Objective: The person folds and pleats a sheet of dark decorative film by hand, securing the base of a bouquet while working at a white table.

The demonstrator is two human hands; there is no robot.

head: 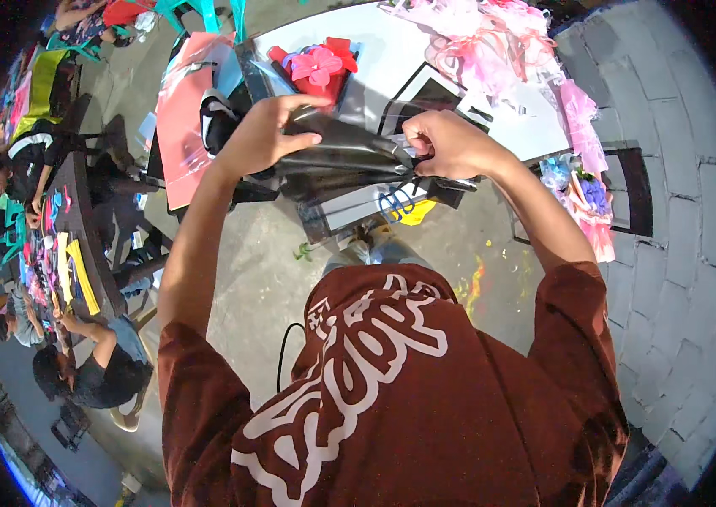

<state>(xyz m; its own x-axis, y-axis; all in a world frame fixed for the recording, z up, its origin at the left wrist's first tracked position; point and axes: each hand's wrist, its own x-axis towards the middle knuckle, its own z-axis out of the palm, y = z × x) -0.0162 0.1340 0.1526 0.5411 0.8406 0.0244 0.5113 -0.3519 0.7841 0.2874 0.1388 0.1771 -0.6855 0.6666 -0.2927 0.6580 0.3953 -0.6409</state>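
Note:
Black glossy wrapping sheet (339, 158), gathered into a cone, lies across between my hands above the near edge of the table. My right hand (453, 144) pinches its narrow, pleated end with curled fingers. At the wide end is my left hand (263, 136), its thumb and forefinger spread apart against the sheet. Its other fingers are hidden, so a firm grip cannot be made out. Just beyond the sheet, pink and red artificial flowers (317, 66) sit on the white-topped table (383, 32).
Coral-pink sheets (183, 127) in clear film lie left on the table. Pink mesh wrapping (478, 54) heaps at the back right. Blue coiled wire (396, 204) and a yellow piece (418, 212) lie near the front edge. A block wall (681, 158) stands right. People work at another table (82, 209) left.

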